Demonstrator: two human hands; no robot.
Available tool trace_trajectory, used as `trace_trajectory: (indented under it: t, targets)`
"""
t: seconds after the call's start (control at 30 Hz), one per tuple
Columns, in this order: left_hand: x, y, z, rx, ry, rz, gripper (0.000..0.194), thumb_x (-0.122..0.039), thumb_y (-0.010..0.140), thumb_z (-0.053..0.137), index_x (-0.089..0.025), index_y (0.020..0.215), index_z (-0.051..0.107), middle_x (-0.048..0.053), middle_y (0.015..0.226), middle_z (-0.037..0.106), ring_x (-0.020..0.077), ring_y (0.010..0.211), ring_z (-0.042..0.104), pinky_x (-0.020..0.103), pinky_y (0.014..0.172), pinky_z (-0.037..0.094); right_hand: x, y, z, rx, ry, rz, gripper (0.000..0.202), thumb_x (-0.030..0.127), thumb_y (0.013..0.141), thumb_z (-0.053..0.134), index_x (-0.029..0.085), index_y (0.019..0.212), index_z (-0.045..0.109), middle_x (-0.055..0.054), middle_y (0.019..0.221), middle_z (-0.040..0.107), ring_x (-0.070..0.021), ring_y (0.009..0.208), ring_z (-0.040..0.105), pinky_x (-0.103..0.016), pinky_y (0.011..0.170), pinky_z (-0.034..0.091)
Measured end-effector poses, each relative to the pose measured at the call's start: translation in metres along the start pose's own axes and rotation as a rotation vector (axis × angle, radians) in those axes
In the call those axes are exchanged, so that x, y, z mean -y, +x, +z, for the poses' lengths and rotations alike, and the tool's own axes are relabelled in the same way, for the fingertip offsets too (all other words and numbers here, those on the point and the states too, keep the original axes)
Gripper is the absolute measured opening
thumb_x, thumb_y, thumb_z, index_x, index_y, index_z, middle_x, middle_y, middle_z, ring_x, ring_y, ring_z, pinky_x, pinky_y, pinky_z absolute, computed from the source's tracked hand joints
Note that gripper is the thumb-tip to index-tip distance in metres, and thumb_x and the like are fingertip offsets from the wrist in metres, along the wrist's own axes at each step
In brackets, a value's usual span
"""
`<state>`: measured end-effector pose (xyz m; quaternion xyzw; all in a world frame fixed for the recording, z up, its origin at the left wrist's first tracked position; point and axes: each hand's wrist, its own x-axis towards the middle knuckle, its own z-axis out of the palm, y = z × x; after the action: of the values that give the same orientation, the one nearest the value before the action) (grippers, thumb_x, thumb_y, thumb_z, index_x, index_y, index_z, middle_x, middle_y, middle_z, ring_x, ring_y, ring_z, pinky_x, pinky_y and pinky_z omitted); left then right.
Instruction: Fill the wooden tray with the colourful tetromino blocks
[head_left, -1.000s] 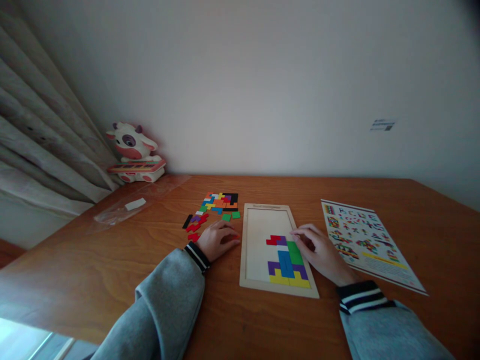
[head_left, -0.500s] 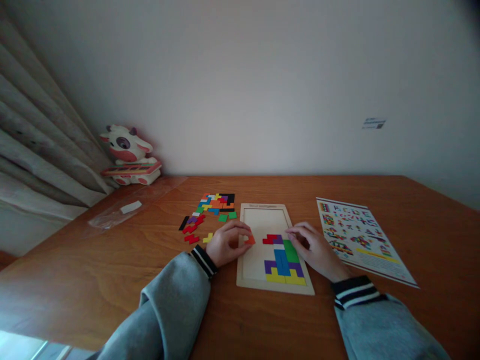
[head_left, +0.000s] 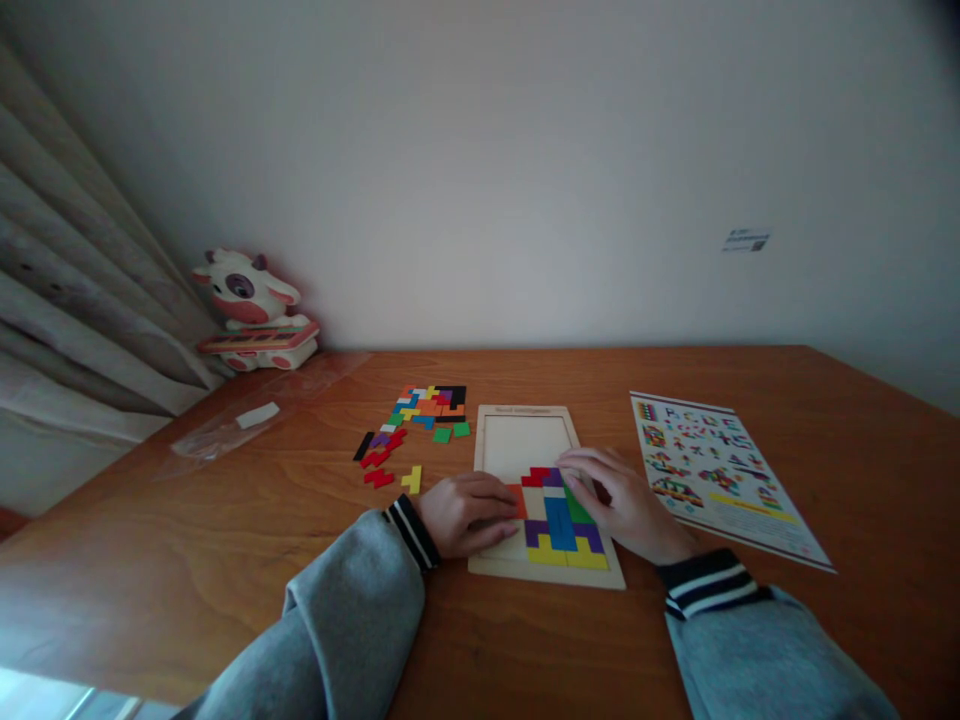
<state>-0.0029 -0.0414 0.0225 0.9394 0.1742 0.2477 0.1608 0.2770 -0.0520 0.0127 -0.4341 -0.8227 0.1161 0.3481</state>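
A wooden puzzle board (head_left: 493, 567) lies in front of me, its lower right filled with red, purple, white, green, blue and yellow pieces. My left hand (head_left: 472, 512) is over the board's left side, fingers closed on an orange puzzle piece (head_left: 517, 500) that is partly hidden beneath them. On the right, my right hand (head_left: 619, 500) rests at the board's edge with bent fingers. Its fingertips touch the area of the purple piece (head_left: 553, 478) and the green piece (head_left: 577, 505); no piece shows lifted in it.
Loose coloured pieces (head_left: 427, 408) lie left of the board, with a yellow piece (head_left: 412, 480) near my left wrist. A printed pattern sheet (head_left: 720, 470) is at the right. Clear plastic wrapping (head_left: 217, 432) and a cow toy (head_left: 259, 315) are at the far left.
My left hand has moved right and down over the board with the orange piece, nearer the placed pieces. My right hand has shifted slightly left onto the upper placed pieces.
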Motion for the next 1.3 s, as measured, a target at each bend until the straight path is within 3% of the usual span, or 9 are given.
trace_trajectory:
  t: [0.13,0.3,0.5,0.67,1.0,1.3]
  targets:
    - [-0.002,0.002,0.001,0.002,-0.002,0.017,0.026,-0.029,0.096,0.053,-0.018,0.114,0.067,0.012,0.111,0.071,0.0217,0.107,0.065,0.036,0.097,0.053,0.016,0.004,0.006,0.110,0.003,-0.116,0.032,0.024,0.096,0.050,0.030,0.124,0.064,-0.006,0.120,0.069,-0.0234,0.113,0.060,-0.046,0.100,0.049]
    - [-0.003,0.003,0.001,0.001,-0.015,0.028,0.025,-0.027,0.095,0.053,-0.015,0.113,0.067,0.013,0.109,0.072,0.0217,0.108,0.066,0.035,0.098,0.054,0.021,0.004,0.016,0.169,-0.014,-0.125,0.036,0.021,0.095,0.050,0.029,0.127,0.063,-0.005,0.122,0.070,-0.0233,0.111,0.061,-0.047,0.099,0.050]
    - [-0.004,0.003,0.000,0.002,-0.042,0.029,0.025,-0.025,0.095,0.052,-0.016,0.112,0.067,0.013,0.107,0.072,0.0215,0.108,0.066,0.035,0.097,0.054,0.020,0.004,0.016,0.144,-0.011,-0.118,0.035,0.020,0.094,0.051,0.029,0.125,0.065,-0.005,0.119,0.071,-0.0232,0.108,0.063,-0.047,0.096,0.052]
    - [-0.003,0.004,0.003,0.042,-0.051,0.042,0.030,-0.027,0.094,0.053,-0.015,0.120,0.064,0.014,0.118,0.069,0.0230,0.118,0.062,0.037,0.103,0.051,0.018,0.003,0.019,0.131,-0.012,-0.133,0.033,0.021,0.094,0.052,0.029,0.122,0.066,-0.006,0.118,0.071,-0.0234,0.108,0.063,-0.047,0.096,0.052]
    - [-0.008,0.008,0.001,0.080,-0.023,0.042,0.038,-0.031,0.092,0.054,-0.013,0.125,0.060,0.014,0.121,0.067,0.0242,0.120,0.059,0.039,0.109,0.046,0.013,-0.001,0.018,0.137,0.037,-0.005,0.048,0.012,0.095,0.040,0.027,0.140,0.047,-0.005,0.123,0.068,-0.0206,0.117,0.059,-0.044,0.104,0.046]
    - [-0.006,0.009,0.002,0.103,0.030,0.044,0.036,-0.030,0.094,0.052,-0.019,0.128,0.058,0.011,0.124,0.066,0.0240,0.122,0.056,0.041,0.110,0.043,0.011,-0.001,0.022,0.108,0.046,0.011,0.038,0.018,0.096,0.044,0.027,0.132,0.055,-0.006,0.122,0.067,-0.0208,0.116,0.059,-0.044,0.104,0.047]
